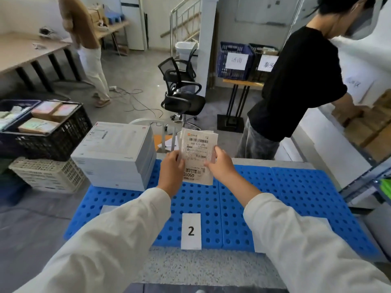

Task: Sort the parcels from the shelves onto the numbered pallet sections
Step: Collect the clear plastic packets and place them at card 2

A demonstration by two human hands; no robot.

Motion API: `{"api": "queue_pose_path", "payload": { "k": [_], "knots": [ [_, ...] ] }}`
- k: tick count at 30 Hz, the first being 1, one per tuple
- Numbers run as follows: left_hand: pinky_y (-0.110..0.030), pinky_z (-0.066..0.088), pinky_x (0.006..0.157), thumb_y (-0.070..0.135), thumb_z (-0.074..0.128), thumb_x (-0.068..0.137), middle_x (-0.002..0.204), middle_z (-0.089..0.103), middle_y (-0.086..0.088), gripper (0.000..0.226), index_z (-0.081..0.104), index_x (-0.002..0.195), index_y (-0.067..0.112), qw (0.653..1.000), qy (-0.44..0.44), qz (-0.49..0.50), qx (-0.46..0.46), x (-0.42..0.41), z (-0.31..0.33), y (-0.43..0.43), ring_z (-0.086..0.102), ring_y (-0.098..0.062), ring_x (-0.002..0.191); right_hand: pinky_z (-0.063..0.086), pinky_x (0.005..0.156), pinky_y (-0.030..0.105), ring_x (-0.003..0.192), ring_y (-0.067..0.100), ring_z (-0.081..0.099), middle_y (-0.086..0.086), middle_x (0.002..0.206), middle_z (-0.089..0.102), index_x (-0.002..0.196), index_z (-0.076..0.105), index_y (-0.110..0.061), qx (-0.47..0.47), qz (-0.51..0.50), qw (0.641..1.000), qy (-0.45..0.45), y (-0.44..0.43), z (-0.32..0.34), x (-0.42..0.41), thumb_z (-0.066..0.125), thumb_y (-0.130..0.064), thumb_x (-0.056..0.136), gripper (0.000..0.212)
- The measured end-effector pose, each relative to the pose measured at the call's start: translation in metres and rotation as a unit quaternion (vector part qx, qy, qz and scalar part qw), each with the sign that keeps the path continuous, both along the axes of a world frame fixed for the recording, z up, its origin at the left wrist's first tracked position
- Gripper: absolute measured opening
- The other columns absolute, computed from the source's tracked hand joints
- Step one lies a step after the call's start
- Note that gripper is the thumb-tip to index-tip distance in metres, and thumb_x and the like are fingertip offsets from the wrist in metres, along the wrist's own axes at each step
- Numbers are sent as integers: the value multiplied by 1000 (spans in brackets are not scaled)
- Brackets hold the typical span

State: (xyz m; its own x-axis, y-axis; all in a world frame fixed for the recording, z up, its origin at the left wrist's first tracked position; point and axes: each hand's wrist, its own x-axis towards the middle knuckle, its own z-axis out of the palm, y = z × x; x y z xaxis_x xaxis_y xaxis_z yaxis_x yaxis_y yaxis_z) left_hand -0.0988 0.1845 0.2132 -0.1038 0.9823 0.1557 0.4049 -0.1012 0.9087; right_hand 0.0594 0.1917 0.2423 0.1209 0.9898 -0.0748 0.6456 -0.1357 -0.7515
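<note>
holding a flat white parcel (197, 149) above the blue pallet (296, 187), the left grip (171, 166) pinches its 9 o'clock edge and the right grip (222, 166) its 3 o'clock edge; the card (190, 231) marked 2 lies at 6 o'clock.

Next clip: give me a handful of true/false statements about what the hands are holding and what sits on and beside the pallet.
1. The left hand and right hand both hold the flat labelled parcel. True.
2. The card on the blue pallet reads 3. False: it reads 2.
3. A stack of white boxes stands on the pallet's left part. True.
4. The parcel already lies on the pallet. False: it is held up above it.
5. The black crate on the left is empty. False: it holds several parcels.
</note>
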Motion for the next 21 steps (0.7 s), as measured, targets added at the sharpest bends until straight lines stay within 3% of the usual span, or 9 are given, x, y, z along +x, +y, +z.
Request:
{"api": "queue_pose_path", "payload": {
  "k": [3,8,12,17,21],
  "knots": [
    [-29,56,76,11,51,96,105,60,-6,14,60,107,10,999,13,4,-30,-3,-16,14,62,-19,95,44,104,41,126,25,48,8,138,46,142,37,-11,-15,14,1000,-3,21,-14,-4,69,-16,87,65],
    [-9,45,58,13,51,97,103,61,-9,13,62,104,10,997,45,31,-59,2,-42,35,61,-15,88,44,103,42,124,25,49,8,136,46,141,37,-11,-44,32,999,-6,52,-39,0,70,-15,86,65],
    [-10,43,63,16,52,97,106,60,-6,16,60,110,13,994,48,40,-95,8,-67,50,61,-13,91,48,96,37,118,24,53,7,135,48,135,42,-11,-74,34,997,2,72,-64,4,68,-14,87,55],
    [-10,43,63,18,54,97,106,57,-4,17,59,112,14,990,65,46,-119,6,-93,65,60,-12,89,48,97,44,115,24,55,6,131,49,130,44,-12,-114,40,992,-15,88,-94,3,66,-18,88,47],
    [-13,46,65,18,54,96,105,55,-2,17,58,112,15,987,79,43,-137,-2,-109,75,59,-10,88,48,97,41,119,25,52,7,133,48,133,41,-10,-148,51,987,-21,97,-112,-4,66,-20,89,51]
  ]
}}
